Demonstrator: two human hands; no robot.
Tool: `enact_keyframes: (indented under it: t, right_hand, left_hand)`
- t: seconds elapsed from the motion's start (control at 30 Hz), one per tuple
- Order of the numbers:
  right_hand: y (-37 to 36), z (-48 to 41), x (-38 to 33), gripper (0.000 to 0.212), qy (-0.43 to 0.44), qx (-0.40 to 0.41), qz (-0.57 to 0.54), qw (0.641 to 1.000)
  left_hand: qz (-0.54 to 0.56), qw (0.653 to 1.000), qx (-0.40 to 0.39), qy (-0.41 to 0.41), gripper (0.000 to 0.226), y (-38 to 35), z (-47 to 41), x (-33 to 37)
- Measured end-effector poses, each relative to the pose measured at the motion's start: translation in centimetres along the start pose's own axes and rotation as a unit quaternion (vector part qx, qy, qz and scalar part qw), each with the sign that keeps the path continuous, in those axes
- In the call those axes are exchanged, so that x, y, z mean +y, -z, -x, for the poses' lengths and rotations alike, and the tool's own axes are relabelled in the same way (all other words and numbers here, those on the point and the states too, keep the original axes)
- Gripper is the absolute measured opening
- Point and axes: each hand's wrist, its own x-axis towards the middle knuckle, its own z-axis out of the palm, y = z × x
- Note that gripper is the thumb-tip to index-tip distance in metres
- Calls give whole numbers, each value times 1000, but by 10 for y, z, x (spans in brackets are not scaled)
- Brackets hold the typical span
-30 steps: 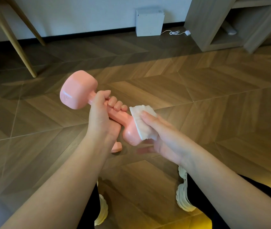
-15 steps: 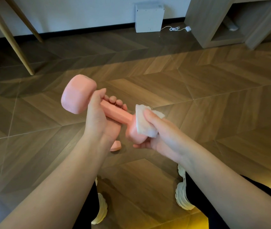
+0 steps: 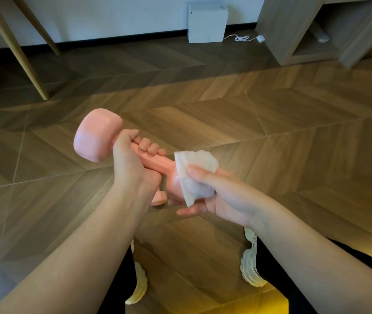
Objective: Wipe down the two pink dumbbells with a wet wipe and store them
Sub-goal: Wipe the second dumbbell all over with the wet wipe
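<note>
A pink dumbbell [image 3: 96,135] is held in the air above the wooden floor, one head up-left and the other down-right. My left hand [image 3: 130,164] grips its handle, fingers curled round the bar. My right hand [image 3: 216,196] holds a white wet wipe [image 3: 194,173] wrapped over the near head of the dumbbell, thumb on top and fingers underneath. A small part of a second pink dumbbell [image 3: 157,198] shows on the floor just below my left wrist; the rest of it is hidden.
My two white shoes [image 3: 251,268] stand on the herringbone floor [image 3: 271,132] below my arms. Wooden furniture legs [image 3: 17,55] rise at the back left. A white box [image 3: 206,22] with a cable sits by the wall, and a wooden shelf unit [image 3: 293,30] is at the back right.
The wipe has shifted round the near head as my right hand turned over it. The dumbbell sank slightly and my left hand kept its grip.
</note>
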Motion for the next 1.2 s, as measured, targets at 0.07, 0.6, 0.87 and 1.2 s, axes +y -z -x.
enact_keyframes:
  t: [0.07,0.6,0.87,1.2]
  right_hand:
    - [-2,-2,3,53,23,17,11,1000]
    - [-1,-2,7,56,30,51,84,995]
    - [8,1,-4,78,-32,3,29,999]
    - [8,3,-2,46,17,-20,27,999]
  left_hand:
    - [0,1000,-3,-1,31,0,0,-1]
    - [-9,1000,-20,18,32,-3,3,-7]
    - [-7,999,-18,29,31,-1,3,-7]
    - [-3,1000,-15,27,29,-1,-1,-4]
